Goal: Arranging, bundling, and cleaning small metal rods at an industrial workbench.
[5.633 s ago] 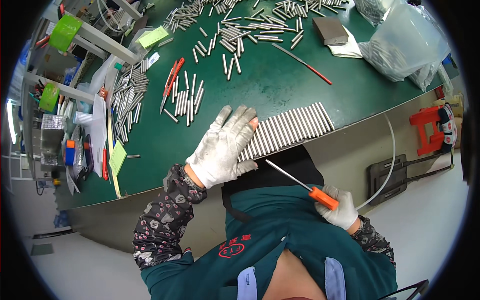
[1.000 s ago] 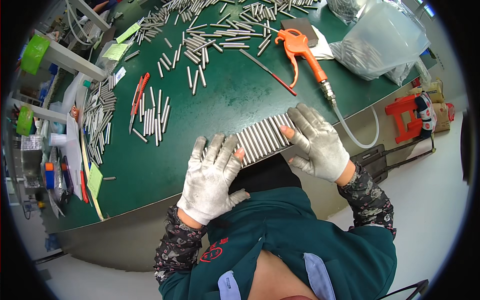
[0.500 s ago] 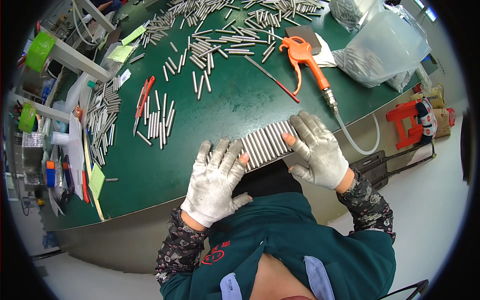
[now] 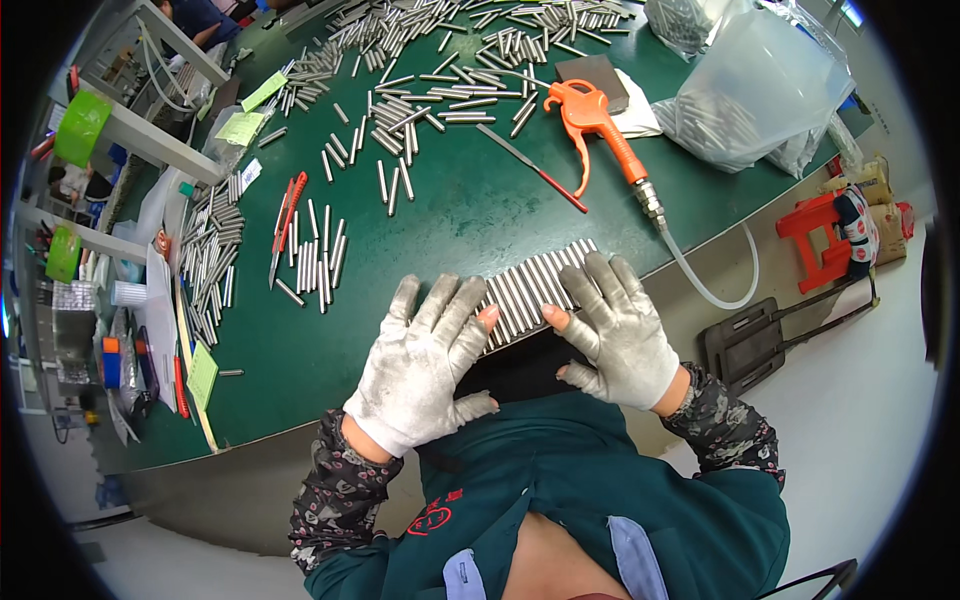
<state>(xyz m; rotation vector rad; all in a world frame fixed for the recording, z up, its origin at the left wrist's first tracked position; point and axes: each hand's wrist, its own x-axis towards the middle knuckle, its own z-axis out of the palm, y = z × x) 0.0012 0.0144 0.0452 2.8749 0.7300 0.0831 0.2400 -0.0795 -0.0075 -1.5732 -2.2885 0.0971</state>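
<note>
I spread my gloved hands over a close-packed row of metal pins (image 4: 525,290) at the near edge of a green worktable (image 4: 430,235); my left hand (image 4: 412,370) reaches over the row's left end, fingers long and parted, while my right hand (image 4: 622,345) lies over its right end in the same wide pose; neither is closed around a pin, and I cannot tell how hard the fingers press. Both thumbs stand away from the pins on the near side; a bare index fingertip pokes from each glove beside the exposed middle of the row.

The pins look like stiff, smooth steel, hardly fragile, each probably light but the row weighty together; being round and polished, they would likely slip or roll if pushed unevenly; the surest hold, I judge, is at the row's two ends, palms squeezing inward so the pins brace one another, with fingers flat on top against any lifting.

Beyond my hands lie an orange air gun (image 4: 600,122) on its pale hose (image 4: 712,292), a red-handled file (image 4: 562,192) and a red utility knife (image 4: 287,228); loose pins (image 4: 400,30) scatter across the far side, near a clear plastic bag (image 4: 755,75) at right.
</note>
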